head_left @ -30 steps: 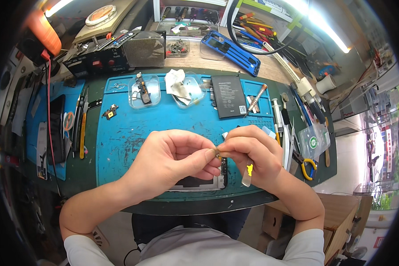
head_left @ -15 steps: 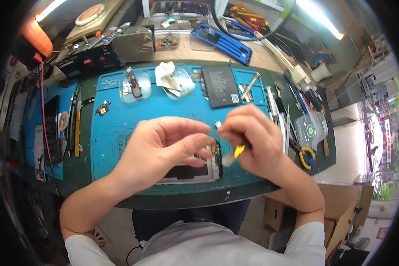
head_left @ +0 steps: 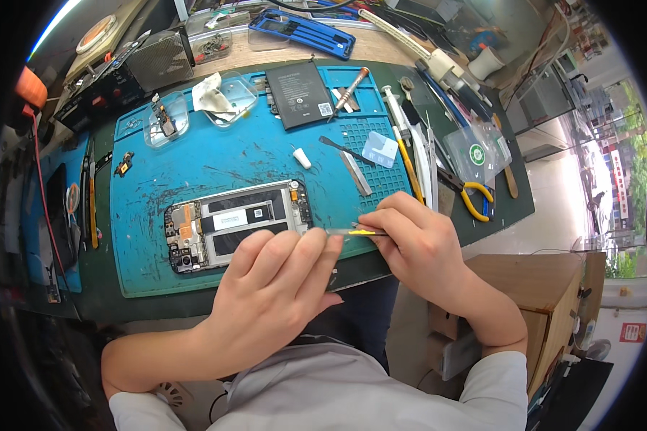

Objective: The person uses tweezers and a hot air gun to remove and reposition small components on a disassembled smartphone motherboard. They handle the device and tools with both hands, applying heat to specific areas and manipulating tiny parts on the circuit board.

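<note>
An opened phone body (head_left: pixel 230 224) lies on the blue work mat (head_left: pixel 216 161), its boards and frame showing. My left hand (head_left: pixel 277 287) hovers just below the phone's right end, fingers pinched near a small clear strip. My right hand (head_left: pixel 417 244) holds yellow-handled tweezers (head_left: pixel 363 232), their tip pointing left toward my left fingertips and the strip. Both hands sit at the mat's near edge.
A black battery (head_left: pixel 298 93), a screwdriver (head_left: pixel 351 82), two clear trays (head_left: pixel 223 97), a small white piece (head_left: pixel 302 158), a metal spudger (head_left: pixel 352 169) and yellow-handled pliers (head_left: pixel 474 201) lie about. More tools crowd the right and back. A wooden box (head_left: pixel 539 287) stands right.
Both hands have dropped from mid-air over the mat to its near edge. The phone body, earlier hidden under my hands, now shows in full.
</note>
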### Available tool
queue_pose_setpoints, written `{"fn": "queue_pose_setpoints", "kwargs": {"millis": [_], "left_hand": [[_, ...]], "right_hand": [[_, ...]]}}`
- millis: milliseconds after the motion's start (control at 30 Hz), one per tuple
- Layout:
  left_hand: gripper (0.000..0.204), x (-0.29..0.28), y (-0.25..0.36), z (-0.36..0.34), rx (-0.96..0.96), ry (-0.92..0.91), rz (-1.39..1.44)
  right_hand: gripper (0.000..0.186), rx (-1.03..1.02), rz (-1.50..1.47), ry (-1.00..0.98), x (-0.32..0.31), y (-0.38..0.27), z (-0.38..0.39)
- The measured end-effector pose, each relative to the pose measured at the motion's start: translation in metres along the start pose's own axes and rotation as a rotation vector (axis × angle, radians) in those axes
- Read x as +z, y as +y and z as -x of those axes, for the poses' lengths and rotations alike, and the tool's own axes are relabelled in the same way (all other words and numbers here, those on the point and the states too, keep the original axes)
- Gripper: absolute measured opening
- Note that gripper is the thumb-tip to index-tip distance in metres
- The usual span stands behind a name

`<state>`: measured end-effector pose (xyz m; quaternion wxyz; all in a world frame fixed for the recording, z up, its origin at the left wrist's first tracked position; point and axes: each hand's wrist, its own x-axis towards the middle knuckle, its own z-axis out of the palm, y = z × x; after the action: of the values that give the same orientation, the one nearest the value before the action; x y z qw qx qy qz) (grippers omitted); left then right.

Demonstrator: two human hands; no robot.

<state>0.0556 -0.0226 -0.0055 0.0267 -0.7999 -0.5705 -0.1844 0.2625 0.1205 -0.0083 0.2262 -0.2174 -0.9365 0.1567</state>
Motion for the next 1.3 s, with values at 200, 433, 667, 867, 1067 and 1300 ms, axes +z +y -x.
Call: {"fn": "queue_pose_setpoints", "kwargs": {"millis": [200, 433, 667, 867, 1067, 1300], "left_hand": [[0.074, 0.016, -0.002, -0.003, 0.000, -0.019, -0.001], [0.077, 0.021, 0.003, -0.012, 0.012, -0.060, -0.044], [0.077, 0.017, 0.004, -0.019, 0.045, -0.076, -0.106], [0.076, 0.012, 0.000, -0.020, 0.020, -0.091, -0.030], [0.071, 0.011, -0.004, -0.028, 0.094, -0.058, -0.069], [0.065, 0.023, 0.008, -0.023, 0.020, 0.017, -0.185]], "right_hand": [[0.022, 0.043, -0.076, -0.025, -0.004, 0.003, 0.000], [0.022, -0.035, -0.093, -0.028, -0.002, 0.014, -0.003], [0.011, 0.068, -0.159, 0.095, -0.007, 0.024, 0.002], [0.024, 0.175, -0.332, 0.252, -0.035, 0.021, 0.015], [0.072, 0.250, -0.469, 0.181, -0.048, 0.037, 0.025], [0.022, -0.165, 0.227, 0.192, -0.031, 0.044, 0.000]]}}
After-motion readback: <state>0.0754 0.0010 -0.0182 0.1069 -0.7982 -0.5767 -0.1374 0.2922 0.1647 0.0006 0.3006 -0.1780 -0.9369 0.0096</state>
